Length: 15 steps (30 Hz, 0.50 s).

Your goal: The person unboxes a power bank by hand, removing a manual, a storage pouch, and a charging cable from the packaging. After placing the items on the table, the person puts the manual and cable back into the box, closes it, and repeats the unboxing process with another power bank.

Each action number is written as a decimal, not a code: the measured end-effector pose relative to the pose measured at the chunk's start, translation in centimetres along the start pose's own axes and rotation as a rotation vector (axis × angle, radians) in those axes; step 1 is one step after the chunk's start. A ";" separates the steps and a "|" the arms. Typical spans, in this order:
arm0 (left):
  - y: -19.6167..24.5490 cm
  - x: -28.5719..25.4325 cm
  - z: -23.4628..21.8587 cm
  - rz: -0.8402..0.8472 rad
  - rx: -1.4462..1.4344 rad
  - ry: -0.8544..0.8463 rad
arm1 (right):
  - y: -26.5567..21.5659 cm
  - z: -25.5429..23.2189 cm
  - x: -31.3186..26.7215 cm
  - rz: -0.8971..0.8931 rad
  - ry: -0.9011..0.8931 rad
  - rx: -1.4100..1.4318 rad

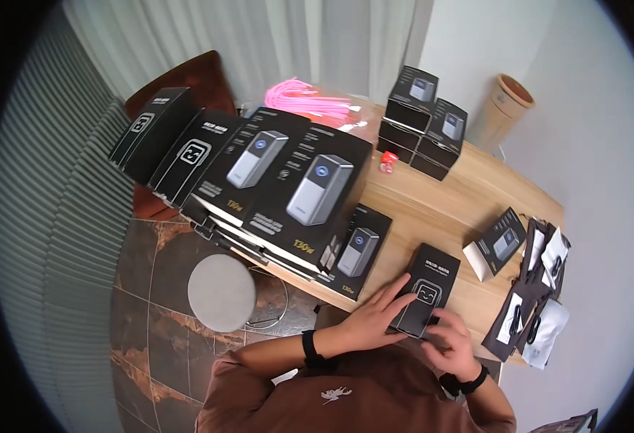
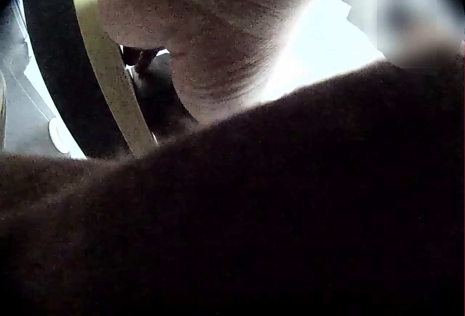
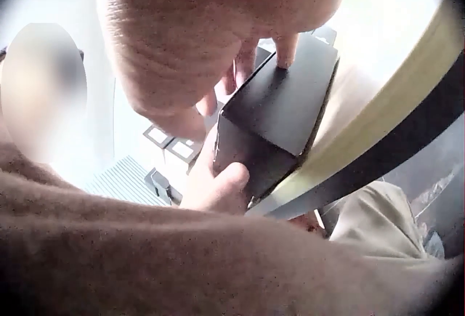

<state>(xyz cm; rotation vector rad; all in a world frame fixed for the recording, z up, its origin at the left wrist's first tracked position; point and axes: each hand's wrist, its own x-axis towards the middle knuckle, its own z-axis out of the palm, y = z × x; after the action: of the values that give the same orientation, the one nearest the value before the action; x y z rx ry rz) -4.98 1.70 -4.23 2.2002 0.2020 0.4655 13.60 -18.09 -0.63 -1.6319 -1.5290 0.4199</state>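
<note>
A closed black box [image 1: 438, 265] with a smiling-face outline printed on it lies near the front edge of the wooden table. My left hand [image 1: 375, 317] holds it from the left, fingers across its upper face and thumb against the near end. In the right wrist view that thumb presses the dark end of the box [image 3: 298, 105]. At the near right corner, my right hand [image 1: 452, 345] has bent fingers, and one fingertip touches the box's side. The left wrist view shows mostly sleeve and the underside of the left hand [image 2: 218, 47]; its fingers are hidden.
Large black printed boxes [image 1: 310, 195] crowd the table's left side. Smaller boxes [image 1: 439, 130] are stacked at the back, near a pink bundle [image 1: 310, 101] and a small red packet [image 1: 388, 162]. Rightward lie another box [image 1: 504, 242] and dark pouches [image 1: 501, 335] with white packets. A round stool [image 1: 222, 292] stands below.
</note>
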 end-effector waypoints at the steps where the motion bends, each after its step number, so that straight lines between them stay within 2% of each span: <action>1: -0.1 0.0 -0.1 -0.015 0.000 -0.009 | 0.3 0.2 -0.2 -0.038 0.129 -0.118; 4: -0.2 -0.2 -0.2 -0.054 -0.010 -0.065 | 0.2 1.3 0.0 0.357 0.377 -0.013; 5: -0.2 -0.2 -0.2 -0.035 -0.005 -0.077 | 0.0 1.1 -0.1 0.573 0.270 0.321; 8: -0.2 0.0 -0.7 0.015 -0.027 -0.110 | 0.1 1.9 0.3 0.664 0.210 0.626; 9: -0.1 0.0 -0.8 0.022 -0.051 -0.109 | 0.7 1.6 -0.2 0.655 0.102 0.590; 11: 0.5 0.0 -1.3 0.035 -0.126 -0.106 | 0.6 2.3 -1.5 0.603 0.176 0.616; 12: 0.6 0.0 -1.1 0.105 -0.102 -0.086 | 0.3 2.4 -1.9 0.575 0.207 0.630; 13: 0.7 -0.1 -0.9 0.172 -0.076 -0.062 | 0.1 2.1 -2.1 0.527 0.158 0.612; 15: 1.7 -0.4 -1.0 0.283 -0.054 0.000 | -0.4 2.3 -2.9 0.308 0.237 0.544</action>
<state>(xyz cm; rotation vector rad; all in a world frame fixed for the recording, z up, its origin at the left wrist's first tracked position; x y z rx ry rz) -5.80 1.29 -2.44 2.1845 -0.1227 0.6189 11.05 -20.09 -2.57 -1.4155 -0.8854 0.7114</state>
